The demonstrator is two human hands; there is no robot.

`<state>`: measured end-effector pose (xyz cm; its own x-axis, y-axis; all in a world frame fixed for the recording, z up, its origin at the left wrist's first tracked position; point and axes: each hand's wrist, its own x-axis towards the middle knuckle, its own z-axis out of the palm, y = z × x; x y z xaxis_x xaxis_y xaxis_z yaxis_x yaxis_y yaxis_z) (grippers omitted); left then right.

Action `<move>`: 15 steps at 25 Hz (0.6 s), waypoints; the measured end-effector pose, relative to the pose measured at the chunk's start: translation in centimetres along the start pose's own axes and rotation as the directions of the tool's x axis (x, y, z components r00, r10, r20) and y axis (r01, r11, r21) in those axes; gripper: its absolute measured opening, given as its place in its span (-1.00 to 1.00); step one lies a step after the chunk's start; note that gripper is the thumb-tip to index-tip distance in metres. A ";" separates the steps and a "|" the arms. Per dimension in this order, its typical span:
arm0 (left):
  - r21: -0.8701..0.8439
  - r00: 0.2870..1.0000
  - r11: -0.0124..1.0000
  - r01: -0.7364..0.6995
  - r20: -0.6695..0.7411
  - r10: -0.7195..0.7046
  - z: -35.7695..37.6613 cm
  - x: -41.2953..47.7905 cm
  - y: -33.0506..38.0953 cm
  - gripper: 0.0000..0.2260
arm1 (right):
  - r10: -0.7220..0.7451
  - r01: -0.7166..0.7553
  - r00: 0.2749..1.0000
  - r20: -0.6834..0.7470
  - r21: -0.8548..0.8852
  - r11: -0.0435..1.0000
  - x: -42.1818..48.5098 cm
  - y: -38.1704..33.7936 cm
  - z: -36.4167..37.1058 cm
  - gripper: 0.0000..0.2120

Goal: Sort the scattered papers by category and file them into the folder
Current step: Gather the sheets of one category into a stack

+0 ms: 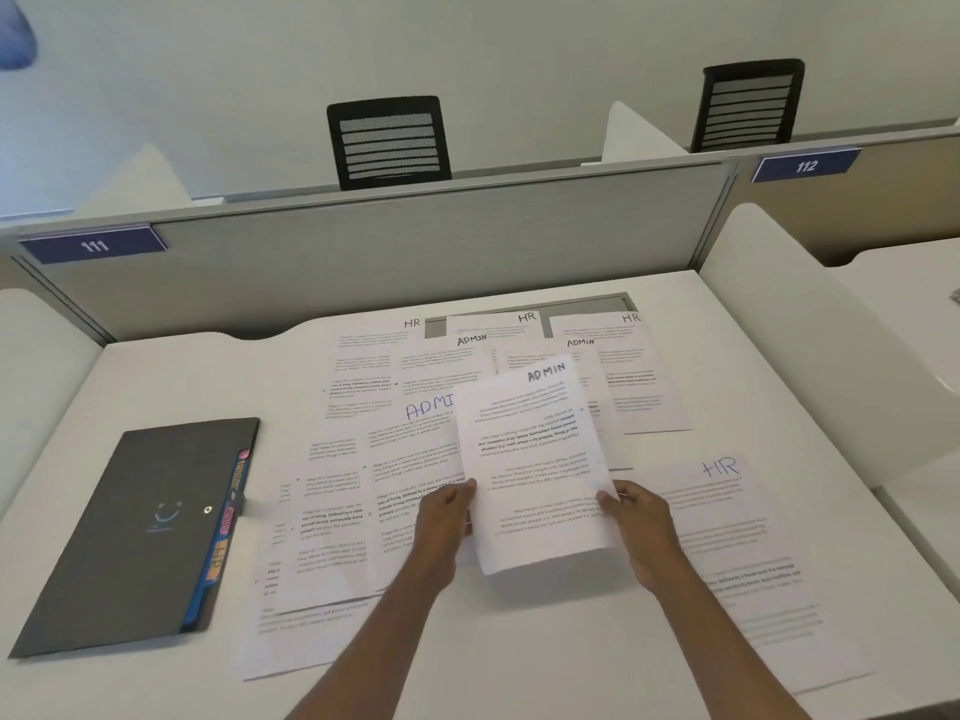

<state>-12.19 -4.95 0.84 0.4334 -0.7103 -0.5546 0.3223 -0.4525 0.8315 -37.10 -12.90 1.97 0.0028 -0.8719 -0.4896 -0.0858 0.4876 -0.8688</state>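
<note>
The left hand (448,506) and the right hand (636,509) each pinch a side of one sheet (535,459) marked ADMIN, over the middle of the table (519,662). The dark folder (140,532) lies closed near the left edge. Other papers (363,511) lie spread about. The thin sheet could bend and slip, or land on an HR sheet (727,537) and get mixed up.
</note>
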 end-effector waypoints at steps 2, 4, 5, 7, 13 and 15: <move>-0.032 0.997 0.999 0.015 -0.080 -0.017 -2.2 0.2 0.0 -0.85 | 0.011 -0.010 0.998 0.064 -0.018 1.000 -0.6 0.5 2.3 -0.90; -0.029 0.987 1.000 0.012 -0.162 -0.017 -4.3 0.4 -0.1 -0.86 | 0.005 0.002 0.994 0.112 -0.069 0.998 -1.2 1.0 4.4 -0.91; -0.024 0.980 1.000 0.004 -0.197 -0.009 -5.4 0.5 -0.1 -0.84 | -0.007 0.022 0.991 0.131 -0.110 0.994 -1.5 1.1 5.6 -0.93; -0.012 0.966 1.000 -0.007 -0.259 0.003 -7.6 0.8 -0.1 -0.85 | -0.077 0.110 0.988 0.133 -0.264 0.958 -2.0 1.3 7.8 -0.96; 0.133 0.916 0.991 0.005 -0.398 0.049 -15.1 2.1 0.2 -0.85 | -0.228 0.302 0.953 0.200 -0.691 0.656 -3.0 1.4 13.9 -0.42; 0.203 0.904 0.979 0.024 -0.422 0.065 -17.1 2.5 0.2 -0.81 | -0.223 0.281 0.956 0.191 -0.816 0.505 -3.0 1.4 15.7 -0.32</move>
<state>3.30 2.42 -0.95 0.7683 -0.4440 -0.4611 0.1551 -0.5697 0.8071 -21.60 -8.87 1.05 0.2127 -0.9337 -0.2879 -0.8555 -0.0355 -0.5166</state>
